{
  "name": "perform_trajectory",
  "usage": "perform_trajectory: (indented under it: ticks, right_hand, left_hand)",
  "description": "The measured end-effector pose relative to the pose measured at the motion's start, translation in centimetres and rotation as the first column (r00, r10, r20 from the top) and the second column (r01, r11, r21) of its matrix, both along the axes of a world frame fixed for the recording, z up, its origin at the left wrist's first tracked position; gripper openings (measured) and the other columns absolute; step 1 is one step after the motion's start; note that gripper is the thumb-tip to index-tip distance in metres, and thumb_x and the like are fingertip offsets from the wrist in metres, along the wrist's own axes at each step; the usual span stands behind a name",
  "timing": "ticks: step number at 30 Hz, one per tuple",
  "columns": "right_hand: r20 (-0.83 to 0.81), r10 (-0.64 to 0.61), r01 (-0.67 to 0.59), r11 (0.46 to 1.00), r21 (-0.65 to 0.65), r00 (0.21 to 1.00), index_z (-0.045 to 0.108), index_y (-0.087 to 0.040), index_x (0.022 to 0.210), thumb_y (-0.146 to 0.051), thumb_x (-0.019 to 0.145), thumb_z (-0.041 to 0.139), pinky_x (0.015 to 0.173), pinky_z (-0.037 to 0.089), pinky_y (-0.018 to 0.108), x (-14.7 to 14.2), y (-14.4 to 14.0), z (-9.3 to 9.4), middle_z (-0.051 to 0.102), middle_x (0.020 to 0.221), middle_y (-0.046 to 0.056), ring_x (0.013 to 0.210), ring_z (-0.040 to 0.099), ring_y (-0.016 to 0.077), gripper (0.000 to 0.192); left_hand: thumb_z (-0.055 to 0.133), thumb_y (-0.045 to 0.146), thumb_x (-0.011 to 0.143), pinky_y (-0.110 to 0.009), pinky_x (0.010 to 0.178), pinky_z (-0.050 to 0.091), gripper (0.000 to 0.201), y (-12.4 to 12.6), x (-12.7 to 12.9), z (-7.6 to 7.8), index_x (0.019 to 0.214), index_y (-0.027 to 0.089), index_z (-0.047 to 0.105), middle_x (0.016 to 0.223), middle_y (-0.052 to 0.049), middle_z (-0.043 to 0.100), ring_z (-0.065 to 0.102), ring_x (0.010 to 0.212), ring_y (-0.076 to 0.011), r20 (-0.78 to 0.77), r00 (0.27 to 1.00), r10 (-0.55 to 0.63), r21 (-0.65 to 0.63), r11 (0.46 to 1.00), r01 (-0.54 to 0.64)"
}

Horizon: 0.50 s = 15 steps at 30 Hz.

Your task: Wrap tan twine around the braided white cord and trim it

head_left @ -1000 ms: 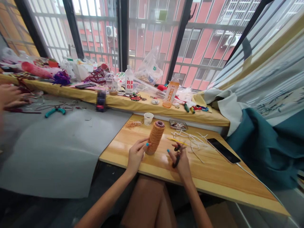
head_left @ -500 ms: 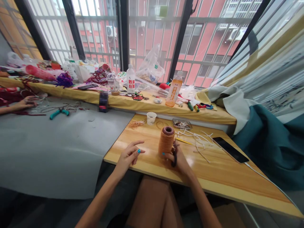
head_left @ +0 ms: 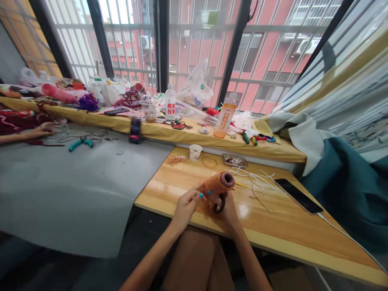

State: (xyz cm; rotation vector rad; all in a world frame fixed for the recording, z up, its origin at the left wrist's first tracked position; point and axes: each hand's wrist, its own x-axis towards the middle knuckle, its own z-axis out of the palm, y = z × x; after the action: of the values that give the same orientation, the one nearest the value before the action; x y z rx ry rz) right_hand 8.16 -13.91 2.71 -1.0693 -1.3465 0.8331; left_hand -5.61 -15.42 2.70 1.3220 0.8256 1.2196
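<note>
Head view: barred window (head_left: 194, 48), far; grey-covered table (head_left: 69, 194), left; wooden table (head_left: 273, 220), right; yellow-draped ledge (head_left: 172, 136), beneath the window. On or over the wooden table: one phone (head_left: 298, 196), right; one orange thread cone (head_left: 214, 183); one tray (head_left: 233, 165), far; one paper cup (head_left: 195, 154), left of the tray; one pair of black-handled scissors (head_left: 223, 203). Cone tilted between the hands, near side: left hand (head_left: 185, 207), half curled, grips its lower end; right hand (head_left: 229, 210), closed round the scissors, fingers against the cone.
</note>
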Motion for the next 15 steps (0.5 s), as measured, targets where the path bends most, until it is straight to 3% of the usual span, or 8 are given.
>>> perform_trajectory:
  ticks: [3,6,10,12,15]
  right_hand:
    - [-0.106,-0.097,0.1,0.995,0.023,0.99,0.051,-0.02,0.098,-0.035,0.061,0.064,0.074,0.044,0.034,1.2,0.1,0.3,0.06,0.09,0.004,0.081,0.055,0.0197,0.042]
    - [-0.129,-0.127,0.134,0.99,0.043,0.983,0.048,-0.02,0.102,-0.031,0.062,0.064,0.076,0.043,0.033,2.9,0.1,0.2,0.058,0.095,0.005,0.084,0.054,0.0187,0.044]
    - [-0.048,-0.109,0.112,0.992,0.056,0.993,0.043,-0.02,0.106,-0.03,0.061,0.064,0.077,0.042,0.034,3.8,0.2,-0.5,0.056,0.096,0.005,0.087,0.052,0.0185,0.051]
    - [0.031,-0.129,0.127,0.99,0.059,0.991,0.039,-0.02,0.108,-0.029,0.058,0.066,0.077,0.041,0.035,3.5,0.3,-0.9,0.055,0.096,0.005,0.087,0.05,0.0188,0.057]
    - [0.125,-0.218,0.21,0.975,0.078,0.968,0.037,-0.018,0.108,-0.031,0.058,0.066,0.078,0.04,0.035,2.9,0.3,-1.1,0.053,0.097,0.006,0.085,0.049,0.0184,0.06]
  left_hand:
    - [0.05,0.038,0.074,-0.019,0.035,0.017,0.028,0.0,-0.2,0.6,0.068,0.012,0.058,0.102,-0.01,0.058,0.028,0.033,0.0009,0.06,0.995,-0.074,0.003,0.997,0.074]
    - [0.047,0.035,0.077,-0.019,0.034,0.012,0.026,-0.2,-1.2,0.7,0.065,0.012,0.05,0.1,-0.011,0.059,0.025,0.031,0.0021,0.254,0.96,-0.115,-0.011,0.993,0.122]
    - [0.044,0.034,0.078,-0.017,0.032,0.011,0.025,-0.2,-2.3,-0.2,0.064,0.016,0.038,0.071,-0.004,0.062,0.023,0.029,-0.0003,0.458,0.879,-0.135,-0.038,0.984,0.172]
    - [0.043,0.036,0.079,-0.016,0.031,0.012,0.024,-0.2,-2.5,-0.7,0.066,0.017,0.038,0.05,0.002,0.054,0.023,0.029,-0.0026,0.397,0.907,-0.142,-0.058,0.982,0.179]
    - [0.04,0.04,0.08,-0.016,0.033,0.014,0.026,-0.1,-2.3,-1.1,0.071,0.016,0.045,0.036,0.008,0.034,0.022,0.031,-0.0048,0.11,0.987,-0.113,-0.069,0.99,0.121]
